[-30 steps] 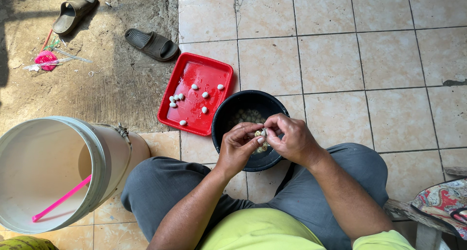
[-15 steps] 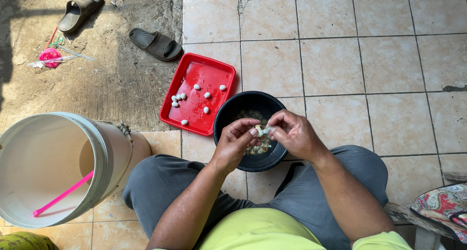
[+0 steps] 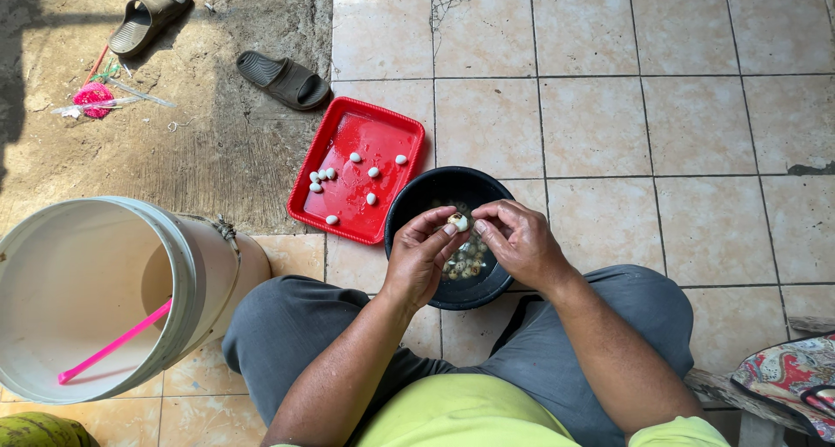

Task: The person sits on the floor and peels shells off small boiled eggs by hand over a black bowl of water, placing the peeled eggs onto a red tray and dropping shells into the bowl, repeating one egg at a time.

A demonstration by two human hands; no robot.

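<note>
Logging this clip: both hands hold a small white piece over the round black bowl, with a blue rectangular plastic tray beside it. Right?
Not quite: the rectangular plastic tray is red, not blue, as the head view shows. Both hands, left and right, do hold the small white piece over the round black bowl.

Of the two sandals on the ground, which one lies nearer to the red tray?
The sandal just up and left of the red tray, close to the tile edge. The other sandal lies farther away, near the top left corner.

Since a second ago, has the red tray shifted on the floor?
No. The red tray lies across the same tile seams beside the black bowl; only the camera view drifted slightly.
</note>
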